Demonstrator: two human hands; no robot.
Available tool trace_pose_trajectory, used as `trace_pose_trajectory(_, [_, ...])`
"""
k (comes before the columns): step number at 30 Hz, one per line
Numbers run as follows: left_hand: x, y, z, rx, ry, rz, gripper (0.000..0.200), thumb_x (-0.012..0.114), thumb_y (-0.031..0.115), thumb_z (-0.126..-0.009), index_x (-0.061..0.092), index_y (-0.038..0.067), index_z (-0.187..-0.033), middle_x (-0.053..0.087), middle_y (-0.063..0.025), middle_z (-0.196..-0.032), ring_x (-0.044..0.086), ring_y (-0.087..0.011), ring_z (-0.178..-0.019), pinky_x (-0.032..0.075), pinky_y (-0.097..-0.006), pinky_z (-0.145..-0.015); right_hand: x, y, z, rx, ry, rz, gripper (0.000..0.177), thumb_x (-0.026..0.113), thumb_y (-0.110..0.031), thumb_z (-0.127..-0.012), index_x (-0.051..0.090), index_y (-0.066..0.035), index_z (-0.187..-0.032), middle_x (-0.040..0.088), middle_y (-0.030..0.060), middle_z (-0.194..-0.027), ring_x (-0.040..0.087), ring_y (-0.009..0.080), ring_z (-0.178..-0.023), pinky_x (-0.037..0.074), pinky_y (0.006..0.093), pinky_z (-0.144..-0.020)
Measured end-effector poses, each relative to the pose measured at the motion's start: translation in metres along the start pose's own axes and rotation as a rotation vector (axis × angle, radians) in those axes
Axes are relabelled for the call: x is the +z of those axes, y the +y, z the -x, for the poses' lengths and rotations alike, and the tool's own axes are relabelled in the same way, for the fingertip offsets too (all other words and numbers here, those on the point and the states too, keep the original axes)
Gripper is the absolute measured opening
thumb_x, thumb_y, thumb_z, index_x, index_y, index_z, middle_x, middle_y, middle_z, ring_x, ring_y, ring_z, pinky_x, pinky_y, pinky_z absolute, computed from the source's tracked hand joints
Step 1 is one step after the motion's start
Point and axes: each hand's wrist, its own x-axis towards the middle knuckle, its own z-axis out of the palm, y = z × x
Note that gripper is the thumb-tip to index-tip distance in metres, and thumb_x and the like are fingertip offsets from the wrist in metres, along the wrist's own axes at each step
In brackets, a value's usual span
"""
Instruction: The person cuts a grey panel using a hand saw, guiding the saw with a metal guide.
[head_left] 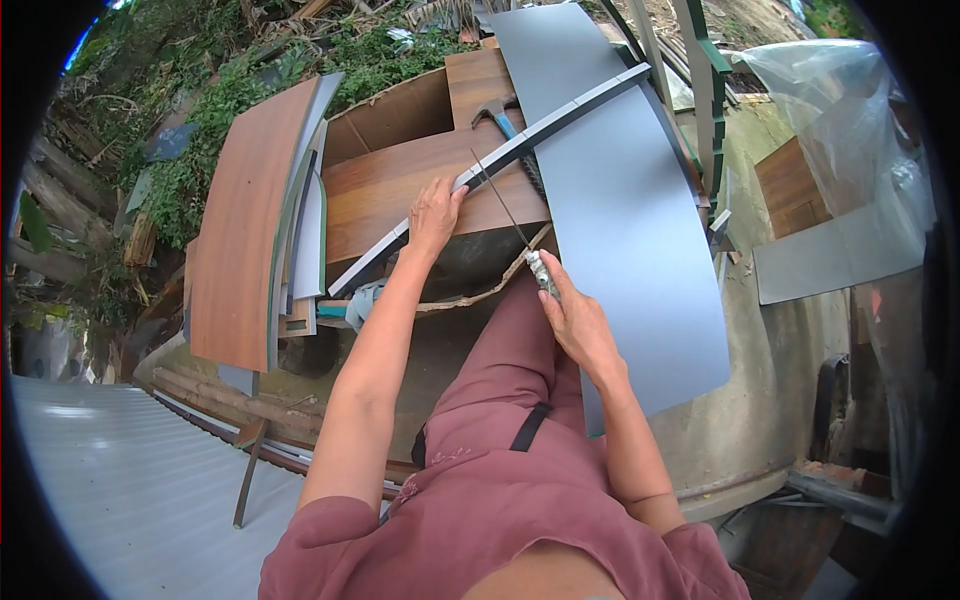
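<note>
My left hand [437, 217] grips a long narrow strip [585, 103], fingers curled over it and pressing it down. The strip is pale along its top with thin cross marks, dark along its side, and lies diagonally across the boards. In my right hand [582, 318] is a narrow hand saw [541, 270], held by a handle that looks wrapped in whitish material. Its thin blade points away from me and crosses over the strip, right of my left hand; whether it touches cannot be made out. Beneath the strip lies a wood-grain board [420, 180].
A claw hammer [507, 128] with a blue and black handle lies partly under the strip. To the right is a large grey panel [630, 230]. Brown panels [250, 220] lean at the left, above a corrugated sheet [120, 470]. Clear plastic [840, 100] hangs at far right.
</note>
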Motion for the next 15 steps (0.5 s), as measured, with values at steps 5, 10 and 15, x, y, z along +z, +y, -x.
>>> trace_pose_trajectory(5, [0.003,0.004,-0.001,0.026,0.027,-0.106,0.042,0.069,0.033,-0.078,0.055,0.007,-0.107,0.059,-0.0123,-0.100,0.057,-0.0322,-0.092,0.046,-0.0426,-0.079,-0.006,0.005,-0.014,-0.056,-0.005,0.094,0.053,0.052,-0.017,-0.091,0.032,-0.022,-0.140,0.064,0.0226,-0.085,0.060,0.0424,-0.080,0.045,0.0493,-0.068])
trace_pose_trajectory(10, [0.008,0.004,-0.002,-0.084,-0.017,-0.153,0.037,0.071,0.032,-0.076,0.053,0.007,-0.098,0.059,-0.0114,-0.095,0.058,-0.0315,-0.092,0.047,-0.0431,-0.077,-0.005,0.008,-0.015,-0.048,-0.041,0.170,0.054,0.053,-0.017,-0.091,0.032,-0.022,-0.140,0.064,0.0219,-0.084,0.061,0.0413,-0.078,0.046,0.0489,-0.067])
trace_pose_trajectory(15, [0.009,0.007,-0.001,-0.104,-0.014,-0.160,0.037,0.071,0.032,-0.076,0.052,0.008,-0.098,0.059,-0.0110,-0.094,0.058,-0.0311,-0.092,0.047,-0.0428,-0.077,-0.003,0.009,-0.012,-0.049,-0.025,0.192,0.055,0.053,-0.017,-0.091,0.031,-0.023,-0.141,0.064,0.0209,-0.085,0.061,0.0406,-0.078,0.047,0.0486,-0.068])
